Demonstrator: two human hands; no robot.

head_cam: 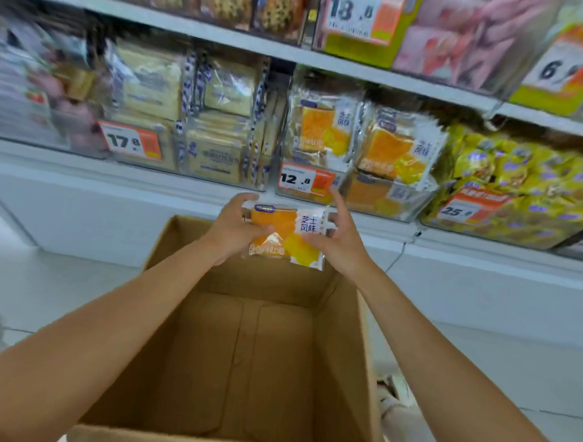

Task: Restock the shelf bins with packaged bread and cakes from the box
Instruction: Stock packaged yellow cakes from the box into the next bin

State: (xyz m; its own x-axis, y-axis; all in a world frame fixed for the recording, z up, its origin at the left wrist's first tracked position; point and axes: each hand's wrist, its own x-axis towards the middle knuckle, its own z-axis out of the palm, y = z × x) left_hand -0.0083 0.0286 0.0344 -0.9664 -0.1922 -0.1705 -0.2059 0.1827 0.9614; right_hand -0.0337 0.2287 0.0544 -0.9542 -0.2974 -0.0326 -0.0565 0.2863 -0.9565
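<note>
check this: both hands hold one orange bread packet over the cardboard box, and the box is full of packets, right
Not full: the head view shows the cardboard box with a bare bottom, no packets inside. The rest holds: the left hand and right hand hold one orange bread packet over it.

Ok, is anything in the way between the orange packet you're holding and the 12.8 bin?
The left hand and right hand hold the orange packet just below the 12.8 bin, open space between. Only the bin's clear front wall faces it; matching packets stand inside.
</note>
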